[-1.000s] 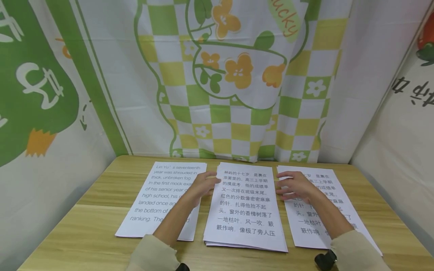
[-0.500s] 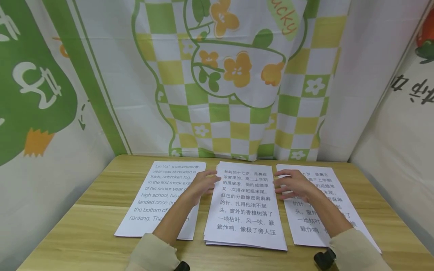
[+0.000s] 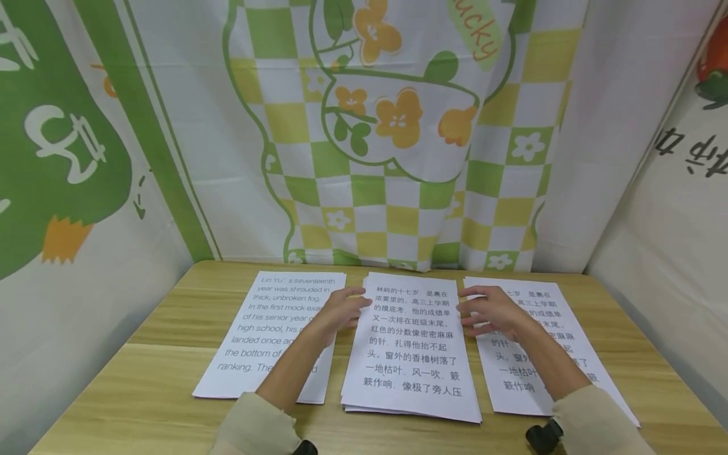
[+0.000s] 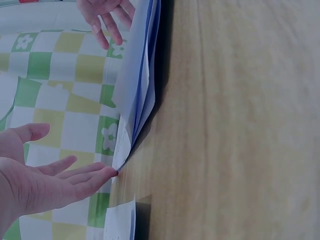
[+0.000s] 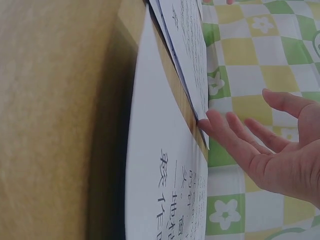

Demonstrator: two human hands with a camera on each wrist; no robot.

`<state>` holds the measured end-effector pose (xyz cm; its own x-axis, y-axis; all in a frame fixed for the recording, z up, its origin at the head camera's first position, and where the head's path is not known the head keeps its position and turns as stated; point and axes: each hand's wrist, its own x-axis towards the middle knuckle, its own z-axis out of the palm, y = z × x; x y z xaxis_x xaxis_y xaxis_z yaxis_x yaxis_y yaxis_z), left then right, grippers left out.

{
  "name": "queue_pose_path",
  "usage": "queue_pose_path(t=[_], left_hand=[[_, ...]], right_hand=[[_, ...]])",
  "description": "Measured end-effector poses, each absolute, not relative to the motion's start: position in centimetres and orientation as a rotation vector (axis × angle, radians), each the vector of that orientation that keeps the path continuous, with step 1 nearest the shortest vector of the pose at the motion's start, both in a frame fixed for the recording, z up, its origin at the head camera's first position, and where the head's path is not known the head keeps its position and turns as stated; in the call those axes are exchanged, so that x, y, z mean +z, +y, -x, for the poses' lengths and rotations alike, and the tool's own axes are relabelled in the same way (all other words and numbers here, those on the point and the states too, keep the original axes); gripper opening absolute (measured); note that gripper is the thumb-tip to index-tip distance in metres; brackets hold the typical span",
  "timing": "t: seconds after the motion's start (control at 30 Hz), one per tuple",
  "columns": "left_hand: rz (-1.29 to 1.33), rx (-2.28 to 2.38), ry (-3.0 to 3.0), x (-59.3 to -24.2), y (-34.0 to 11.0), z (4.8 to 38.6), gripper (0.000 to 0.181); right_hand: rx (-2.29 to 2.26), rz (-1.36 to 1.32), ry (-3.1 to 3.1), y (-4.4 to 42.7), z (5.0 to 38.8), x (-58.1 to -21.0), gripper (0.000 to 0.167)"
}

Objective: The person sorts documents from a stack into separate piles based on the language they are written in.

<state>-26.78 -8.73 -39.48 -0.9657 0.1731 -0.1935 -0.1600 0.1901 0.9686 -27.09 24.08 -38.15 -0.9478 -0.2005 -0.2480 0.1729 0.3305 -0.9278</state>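
The middle stack of paper sheets point(image 3: 412, 354), printed with Chinese text, lies between the two hands. At its left edge is the left hand point(image 3: 339, 314), fingers extended; in the left wrist view a fingertip of that left hand point(image 4: 55, 180) meets the paper edge. On the opposite side, the right hand point(image 3: 490, 313) has its fingers spread, and the right wrist view shows a fingertip of the right hand point(image 5: 270, 150) at the stack's edge. Several sheets in the stack point(image 4: 142, 75) fan apart slightly at the near end. Neither hand grips anything.
A left stack of sheets point(image 3: 250, 341) bears English text, partly covered by the left forearm. Under the right forearm lies a right stack point(image 3: 514, 395) with Chinese text. All rest on a wooden table point(image 3: 142, 379), with a checked curtain point(image 3: 370, 215) behind it.
The right hand has shifted slightly left, up to the middle stack's right edge. The left hand and the paper stacks look almost unchanged.
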Motion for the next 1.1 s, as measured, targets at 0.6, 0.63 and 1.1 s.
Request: queue_pose_path(t=[0.6, 0.63, 1.1], left_hand=[[-0.014, 1.86, 2.198, -39.25, -8.65, 26.62, 0.06], [-0.015, 1.86, 2.199, -39.24, -8.66, 26.57, 0.06], [0.027, 1.943, 2.162, -39.14, -9.02, 26.98, 0.059]], right_hand=[[-1.675, 0.034, 2.275, 23.83, 26.64, -37.93, 0.06], [-1.676, 0.032, 2.274, 23.81, 26.62, -37.93, 0.06], [-1.742, 0.099, 2.258, 24.1, 26.68, -37.93, 0.056]])
